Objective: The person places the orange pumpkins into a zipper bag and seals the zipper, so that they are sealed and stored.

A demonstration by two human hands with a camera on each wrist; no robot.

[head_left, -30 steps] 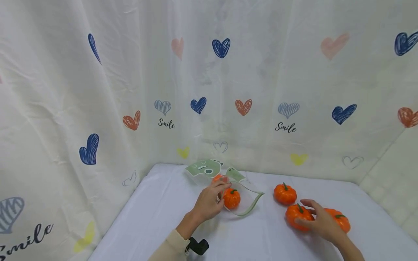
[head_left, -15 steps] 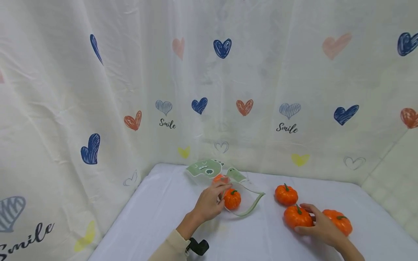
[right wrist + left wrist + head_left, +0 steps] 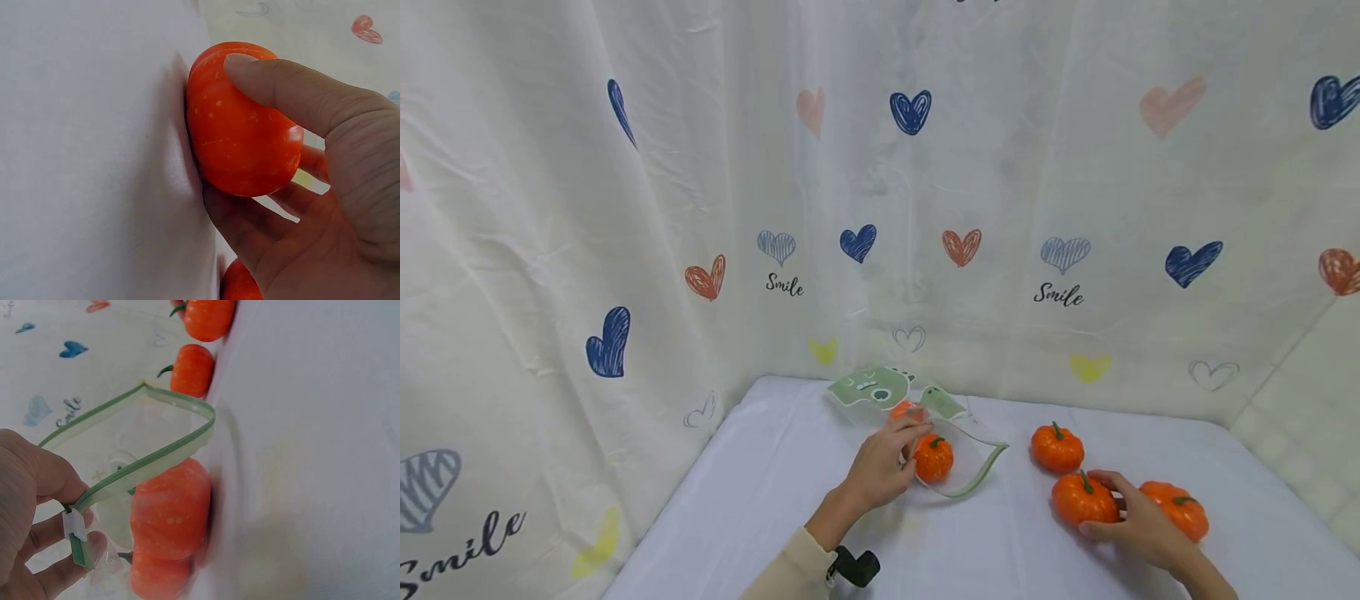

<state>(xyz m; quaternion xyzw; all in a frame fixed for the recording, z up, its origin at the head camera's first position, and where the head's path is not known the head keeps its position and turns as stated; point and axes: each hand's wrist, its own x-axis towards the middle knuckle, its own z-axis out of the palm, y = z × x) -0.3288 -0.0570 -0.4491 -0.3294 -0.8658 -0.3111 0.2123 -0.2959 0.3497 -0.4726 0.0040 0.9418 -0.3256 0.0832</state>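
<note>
In the head view my left hand (image 3: 880, 467) pinches the rim of a clear zip bag (image 3: 973, 487) with a green cartoon print. The left wrist view shows a white slider (image 3: 74, 524) on its green zip strip, between thumb and fingers. The bag's mouth gapes to the right. Two small orange pumpkins lie inside; the front one (image 3: 933, 457) shows well, the rear one (image 3: 907, 411) is partly hidden. My right hand (image 3: 1138, 518) grips another pumpkin (image 3: 244, 131) standing on the cloth, thumb on the near side and fingers curled behind.
One pumpkin (image 3: 1057, 448) stands just behind the gripped one, and another (image 3: 1176, 508) lies to its right, partly behind my right hand. White cloth covers the table (image 3: 985, 558). A curtain (image 3: 880, 183) with printed hearts hangs behind.
The pumpkin at my right hand has shifted slightly left, and the fingers have settled around it. My left hand and the bag stay in place.
</note>
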